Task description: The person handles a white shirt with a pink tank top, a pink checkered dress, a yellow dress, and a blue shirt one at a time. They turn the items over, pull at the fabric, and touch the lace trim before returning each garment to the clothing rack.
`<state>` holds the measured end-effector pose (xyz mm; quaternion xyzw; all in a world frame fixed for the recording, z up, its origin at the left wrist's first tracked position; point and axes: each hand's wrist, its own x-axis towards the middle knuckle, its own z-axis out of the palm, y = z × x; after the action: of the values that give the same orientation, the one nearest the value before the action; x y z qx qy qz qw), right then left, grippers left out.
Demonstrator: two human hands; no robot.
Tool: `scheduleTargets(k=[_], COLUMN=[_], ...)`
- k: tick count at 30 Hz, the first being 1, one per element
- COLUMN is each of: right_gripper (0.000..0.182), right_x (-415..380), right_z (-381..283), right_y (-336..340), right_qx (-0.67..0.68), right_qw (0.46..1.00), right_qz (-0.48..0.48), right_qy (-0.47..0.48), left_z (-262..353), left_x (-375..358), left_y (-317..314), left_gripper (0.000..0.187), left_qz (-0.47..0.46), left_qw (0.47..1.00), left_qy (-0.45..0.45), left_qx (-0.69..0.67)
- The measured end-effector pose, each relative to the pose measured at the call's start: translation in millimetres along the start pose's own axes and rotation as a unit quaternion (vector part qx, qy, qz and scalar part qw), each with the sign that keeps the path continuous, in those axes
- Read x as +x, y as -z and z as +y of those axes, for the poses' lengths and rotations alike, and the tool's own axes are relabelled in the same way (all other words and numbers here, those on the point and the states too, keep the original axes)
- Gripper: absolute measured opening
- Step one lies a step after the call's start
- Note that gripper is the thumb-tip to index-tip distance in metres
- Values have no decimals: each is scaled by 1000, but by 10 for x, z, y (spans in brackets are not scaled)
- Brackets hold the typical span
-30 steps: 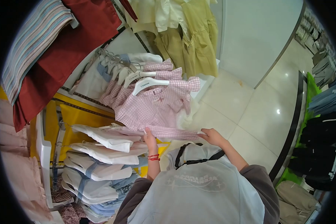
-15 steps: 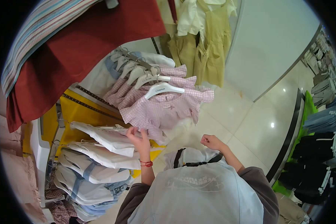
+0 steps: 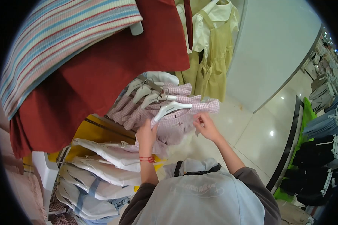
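A pink gingham blouse (image 3: 174, 129) with ruffled sleeves hangs at the front of a row, on a white hanger (image 3: 172, 107). My left hand (image 3: 146, 134), with a red bracelet on its wrist, is closed on the blouse's left shoulder at the hanger's end. On the other side my right hand (image 3: 208, 129) is raised beside the blouse's edge, fingers curled in. What those fingers hold, if anything, I cannot make out. More pink gingham blouses (image 3: 129, 114) hang just behind on similar hangers.
A dark red skirt (image 3: 101, 80) and a striped knit top (image 3: 71, 37) overhang the left. White garments (image 3: 105, 153) hang below on another rail. Khaki overalls (image 3: 218, 56) hang behind, beside a white panel (image 3: 274, 48). Dark shorts (image 3: 313, 153) hang at far right.
My left hand has moved up from the blouse's lower edge to its shoulder. My right hand has risen to the blouse's right side. The view has shifted, bringing more striped knit into sight.
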<state>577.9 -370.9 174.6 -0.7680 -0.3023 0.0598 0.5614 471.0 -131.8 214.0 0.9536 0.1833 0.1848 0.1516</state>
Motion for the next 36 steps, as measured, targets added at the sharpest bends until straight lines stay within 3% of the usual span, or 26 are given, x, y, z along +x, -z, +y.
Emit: scheduleTargets(k=[6,9,15,16,18,21,25,27,30,33,36], right_gripper=[26,29,21,20,17,28,47,54,48,39,29], right_x=[1,129,329,350,546,967,1686,1984,2238,2399,2258], right_z=[250,204,246,310,511,800,1645,1977,1980,1917,2011], right_y=[-100,-56,17,65,240,530,630,677,910,1208,1411], right_qx=[42,66,112,152,229,192,-48,-210,-211,-56,126], right_qw=[997,992,987,980,959,954,953,919,950,986,976], right_qz=[61,110,117,111,96,164,288,332,231,16,-56], right_qy=[-21,-22,-7,-56,-139,-161,-84,-16,27,-157,-166], left_z=[-137,-111,260,373,594,990,1624,1969,2471,2817,2952], left_x=[-131,-173,-254,-272,-343,-309,-61,148,431,644,806], left_y=[45,208,361,385,386,151,-440,-794,-1139,-1422,-1627], left_gripper=[32,31,29,28,25,21,18,18,19,20,21], left_qz=[-7,-82,62,86,49,-46,-121,-127,-135,-83,-19], left_qw=[1000,995,993,987,978,957,926,918,909,923,939], left_qy=[7,45,-66,-81,-116,-127,-161,-164,-150,-136,-75], left_qx=[-11,-19,-77,-106,-166,-257,-318,-338,-365,-350,-336])
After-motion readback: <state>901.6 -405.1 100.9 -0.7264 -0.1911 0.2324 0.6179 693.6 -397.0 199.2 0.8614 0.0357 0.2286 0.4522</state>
